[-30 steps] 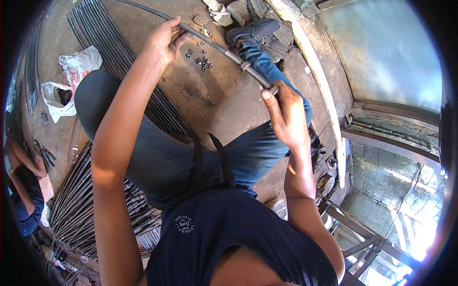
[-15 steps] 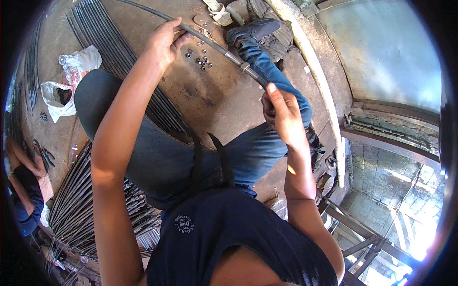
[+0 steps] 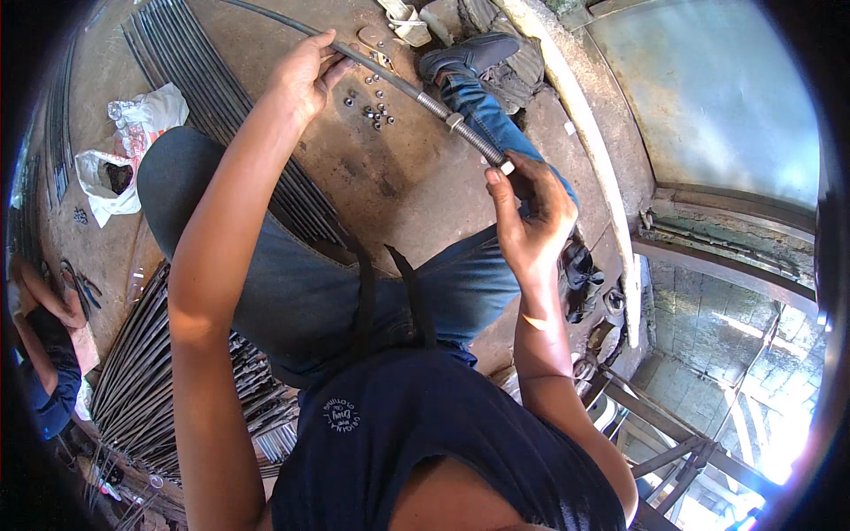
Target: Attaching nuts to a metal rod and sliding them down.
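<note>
A long dark metal rod (image 3: 392, 80) with a threaded end slants across the upper middle, its far end reaching the top edge. My left hand (image 3: 305, 78) is closed around its smooth part, thumb along the top. One nut (image 3: 454, 120) sits partway along the thread (image 3: 478, 142). At the rod's near tip is a brighter nut (image 3: 506, 167), pinched between the thumb and fingers of my right hand (image 3: 538, 212). Whether this nut is on the thread or only against the tip, I cannot tell. Several loose nuts (image 3: 379, 113) lie on the floor below the rod.
Bundled rods (image 3: 190, 66) lie on the floor at upper left, and a bigger pile (image 3: 159, 372) at lower left. White bags (image 3: 111, 190) stand beyond my left knee. Another person's arm (image 3: 40, 296) shows at far left. A pale curved pole (image 3: 589, 115) runs down the right side.
My right hand has gone from wrapping the rod's threaded end to pinching a nut at its tip, uncovering more thread. My left hand and the rod have barely moved.
</note>
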Demonstrator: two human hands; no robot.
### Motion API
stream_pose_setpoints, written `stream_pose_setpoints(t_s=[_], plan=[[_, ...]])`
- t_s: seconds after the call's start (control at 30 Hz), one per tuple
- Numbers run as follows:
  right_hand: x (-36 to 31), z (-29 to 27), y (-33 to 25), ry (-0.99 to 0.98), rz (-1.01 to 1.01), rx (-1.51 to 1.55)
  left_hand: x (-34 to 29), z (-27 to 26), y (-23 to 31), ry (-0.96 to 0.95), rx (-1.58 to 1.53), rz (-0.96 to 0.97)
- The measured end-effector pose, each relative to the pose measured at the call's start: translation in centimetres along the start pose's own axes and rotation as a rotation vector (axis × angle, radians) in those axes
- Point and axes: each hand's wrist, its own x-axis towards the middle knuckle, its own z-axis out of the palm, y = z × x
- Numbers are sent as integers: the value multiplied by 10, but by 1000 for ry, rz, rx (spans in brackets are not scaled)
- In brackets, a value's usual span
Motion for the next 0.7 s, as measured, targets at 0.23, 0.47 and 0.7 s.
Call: stream_pose_setpoints(t_s=[0.23,0.47,0.7], plan=[[4,-6,-13,-39,-23,-82,-2,0,-2,8,8,3],[1,-2,-10,-29,135,79,3,-3,-1,-26,-24,-11],[-6,5,-2,28,409,485,0,0,-2,-19,3,17]])
